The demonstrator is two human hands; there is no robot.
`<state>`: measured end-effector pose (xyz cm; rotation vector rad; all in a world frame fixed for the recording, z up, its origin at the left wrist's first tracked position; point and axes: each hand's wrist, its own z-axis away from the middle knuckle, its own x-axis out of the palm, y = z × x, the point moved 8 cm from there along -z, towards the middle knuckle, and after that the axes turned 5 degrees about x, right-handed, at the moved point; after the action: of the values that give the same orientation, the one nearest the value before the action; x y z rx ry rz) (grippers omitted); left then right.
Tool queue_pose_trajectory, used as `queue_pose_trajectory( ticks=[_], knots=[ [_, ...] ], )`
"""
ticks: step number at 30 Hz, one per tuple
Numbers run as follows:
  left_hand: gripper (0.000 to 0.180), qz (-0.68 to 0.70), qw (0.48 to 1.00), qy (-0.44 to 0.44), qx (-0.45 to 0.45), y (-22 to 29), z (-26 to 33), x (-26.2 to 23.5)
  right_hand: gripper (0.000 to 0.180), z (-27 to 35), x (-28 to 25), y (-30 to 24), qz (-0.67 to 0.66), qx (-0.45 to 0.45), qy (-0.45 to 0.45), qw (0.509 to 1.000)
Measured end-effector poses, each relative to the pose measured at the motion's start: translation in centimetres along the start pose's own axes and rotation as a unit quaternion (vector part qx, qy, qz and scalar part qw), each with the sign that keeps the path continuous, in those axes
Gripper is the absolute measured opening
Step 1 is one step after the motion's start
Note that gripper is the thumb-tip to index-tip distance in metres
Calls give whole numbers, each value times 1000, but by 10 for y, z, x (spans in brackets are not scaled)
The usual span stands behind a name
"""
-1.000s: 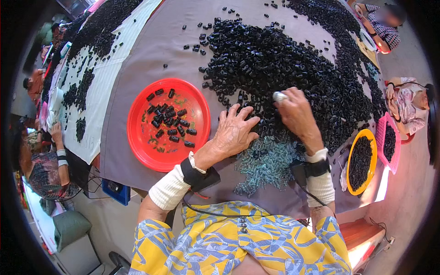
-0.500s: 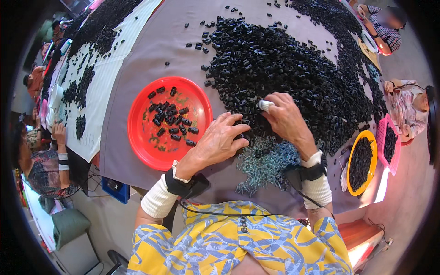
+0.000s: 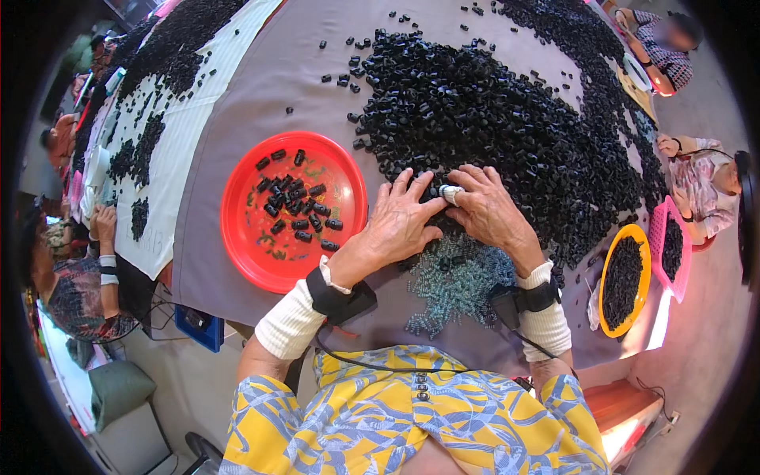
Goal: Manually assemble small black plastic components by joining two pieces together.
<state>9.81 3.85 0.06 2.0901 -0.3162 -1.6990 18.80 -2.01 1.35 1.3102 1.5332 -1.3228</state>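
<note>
My left hand (image 3: pixel 398 224) and my right hand (image 3: pixel 489 212) meet at the near edge of a big heap of small black cylinders (image 3: pixel 491 119) on the grey table (image 3: pixel 261 87). Their fingertips press together on a black piece; what each hand grips is hidden by the fingers. A white finger cot (image 3: pixel 451 192) covers one right fingertip. Left of my hands stands a red round tray (image 3: pixel 237 237) holding several black pieces. Just below my hands lies a pile of small teal springs (image 3: pixel 457 283).
A yellow bowl (image 3: pixel 606 277) and a pink basket (image 3: pixel 659 229) of black pieces sit at the right. Other people work at the left, right and top right edges. More black pieces cover a white cloth (image 3: pixel 178 142) at the left.
My left hand has moved right and my right hand left, from apart to fingertips touching at the heap's edge.
</note>
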Motion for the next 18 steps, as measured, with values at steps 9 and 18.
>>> queue_pose_trajectory(
  ticks=[9,18],
  knots=[
    [53,11,998,-68,-8,-10,20,3,19,17,-20,38,15,89,-18,996],
    [44,-3,999,-41,-16,-4,7,1,21,11,-9,26,20,71,-35,997]
  ],
)
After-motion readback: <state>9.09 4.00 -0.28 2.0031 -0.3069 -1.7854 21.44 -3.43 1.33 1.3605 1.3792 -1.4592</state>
